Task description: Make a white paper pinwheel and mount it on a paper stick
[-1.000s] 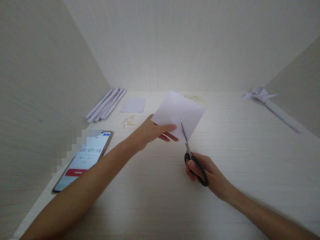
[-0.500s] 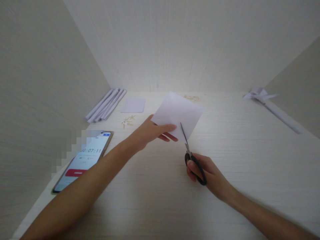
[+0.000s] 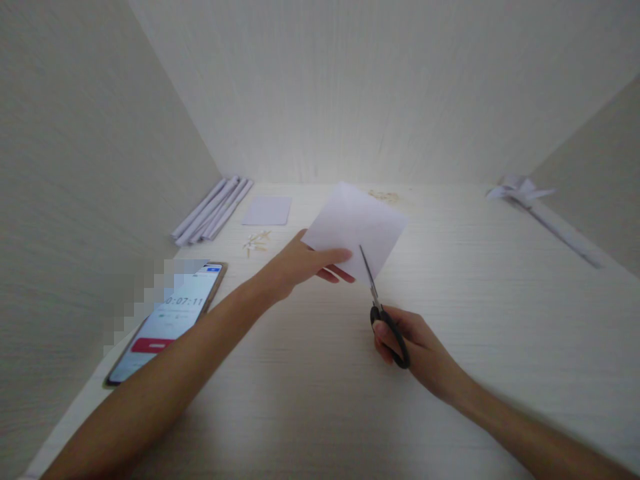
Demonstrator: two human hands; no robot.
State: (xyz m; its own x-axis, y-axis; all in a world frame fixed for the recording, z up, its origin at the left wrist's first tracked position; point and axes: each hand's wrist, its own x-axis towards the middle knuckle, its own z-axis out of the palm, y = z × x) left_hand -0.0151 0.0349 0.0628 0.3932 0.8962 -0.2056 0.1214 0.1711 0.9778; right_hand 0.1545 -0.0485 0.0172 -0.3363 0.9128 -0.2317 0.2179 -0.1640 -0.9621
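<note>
Left forearm (image 3: 185, 370): bare, slim, smooth outline, tapering to narrow wrist. Right forearm (image 3: 510, 420): bare, same slim taper. Left hand (image 3: 311, 263): bare, slender thumb and fingers showing. Right hand (image 3: 417, 340): bare, fingers partly hidden. Shoulders, torso out of frame.

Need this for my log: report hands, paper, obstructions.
Left hand holding paper sheet. Right hand gripping scissors, blade over sheet's near corner. No obstruction visible.
</note>
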